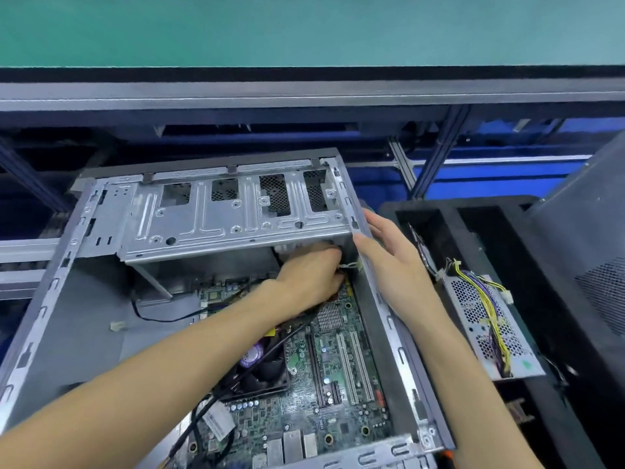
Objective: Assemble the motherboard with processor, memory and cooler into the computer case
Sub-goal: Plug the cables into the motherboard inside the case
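The open grey computer case (84, 299) lies on its side in front of me. Inside it sits the green motherboard (338, 384) with a black cooler fan (267, 370), a small finned heatsink (329, 316) and white expansion slots. My left hand (311, 275) reaches deep under the silver drive cage (236, 211); its fingers curl around a small white connector or cable there, partly hidden. My right hand (389, 262) lies with straight fingers against the case's right side wall near the cage.
Black cables (203, 411) run across the motherboard by the fan. To the right, a black foam tray (541, 299) holds a perforated power supply (487, 319) with yellow and purple wires. A dark panel (595, 248) leans at far right. A shelf frame stands behind.
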Demonstrator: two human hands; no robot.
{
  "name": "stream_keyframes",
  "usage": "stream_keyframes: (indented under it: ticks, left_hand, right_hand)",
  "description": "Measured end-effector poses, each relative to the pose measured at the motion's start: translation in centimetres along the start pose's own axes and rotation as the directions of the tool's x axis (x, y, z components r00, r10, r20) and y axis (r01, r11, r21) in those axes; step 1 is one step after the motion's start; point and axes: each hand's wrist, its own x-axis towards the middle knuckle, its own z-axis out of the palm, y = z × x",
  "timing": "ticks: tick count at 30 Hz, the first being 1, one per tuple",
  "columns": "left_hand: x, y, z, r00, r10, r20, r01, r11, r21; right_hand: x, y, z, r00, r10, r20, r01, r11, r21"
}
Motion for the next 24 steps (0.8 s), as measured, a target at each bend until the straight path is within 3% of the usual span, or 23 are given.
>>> stream_keyframes:
  ticks: [8, 14, 21, 24]
  left_hand:
    - [0.2, -0.4, 0.0, 1.000, -0.015, -0.008, 0.015, 0.998, -0.060]
    - [0.5, 0.6, -0.6, 0.996, 0.078, -0.052, -0.079, 0.997, -0.013]
    - [1.2, 0.5, -1.7, 0.990, 0.069, 0.123, -0.059, 0.995, -0.087]
    - [1.8, -0.3, -2.4, 0.969, 0.020, 0.245, 0.017, 0.989, -0.146]
  right_hand:
    - [0.3, 0.6, 0.0, 1.000, -0.008, -0.014, 0.009, 0.999, 0.031]
    - [0.4, 0.6, -0.1, 1.000, -0.016, -0.009, 0.016, 1.000, 0.022]
    - [0.3, 0.6, -0.2, 1.000, -0.006, -0.010, 0.006, 0.999, 0.035]
    - [0.3, 0.5, -0.2, 1.000, 0.005, -0.008, -0.005, 1.000, 0.023]
